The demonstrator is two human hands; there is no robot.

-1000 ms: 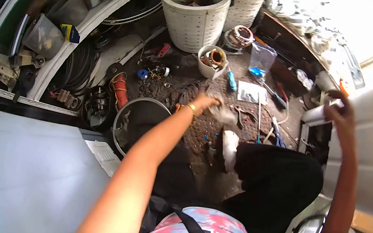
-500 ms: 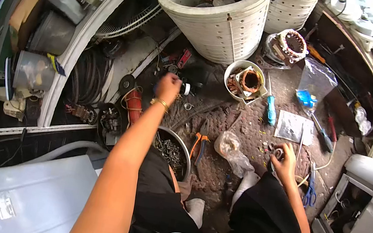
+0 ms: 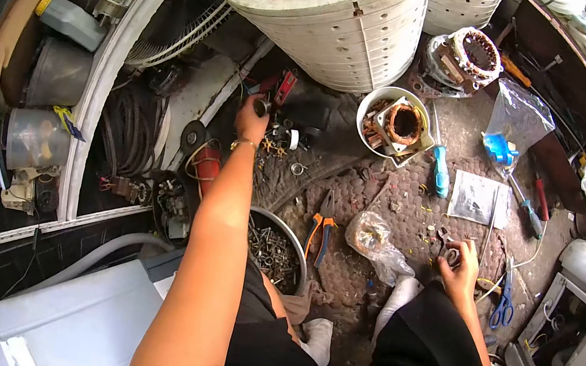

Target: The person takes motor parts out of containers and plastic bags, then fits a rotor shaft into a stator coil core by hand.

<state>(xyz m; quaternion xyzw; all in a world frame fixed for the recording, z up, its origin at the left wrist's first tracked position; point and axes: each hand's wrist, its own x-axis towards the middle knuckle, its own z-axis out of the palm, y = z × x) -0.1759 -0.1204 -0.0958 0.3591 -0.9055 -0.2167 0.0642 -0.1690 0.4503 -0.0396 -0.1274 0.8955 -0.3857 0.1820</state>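
Observation:
At the upper left of the floor, my left hand (image 3: 251, 120) has its fingers curled round a small dark ring-shaped part (image 3: 261, 108), near a red tool (image 3: 285, 88). My right hand (image 3: 458, 271) is closed on a small metal ring (image 3: 451, 257), above my right knee. Between the hands lie pliers with orange and black handles (image 3: 321, 228) and a clear plastic bag (image 3: 377, 248). A white tub (image 3: 362, 121) holds a copper-wound part (image 3: 403, 124). Blue-handled scissors (image 3: 503, 305) rest right of my right hand.
A large white perforated drum (image 3: 334, 31) stands at the back, with a wound motor part (image 3: 477, 53) beside it. A bowl of screws (image 3: 304, 266) sits by my left leg. A blue screwdriver (image 3: 441, 171) and a flat packet (image 3: 478, 198) lie right of the tub.
My left hand has moved slightly up and left, and a dark ring now shows in its fingers. My right hand stays low at the right with the metal ring. The view has shifted.

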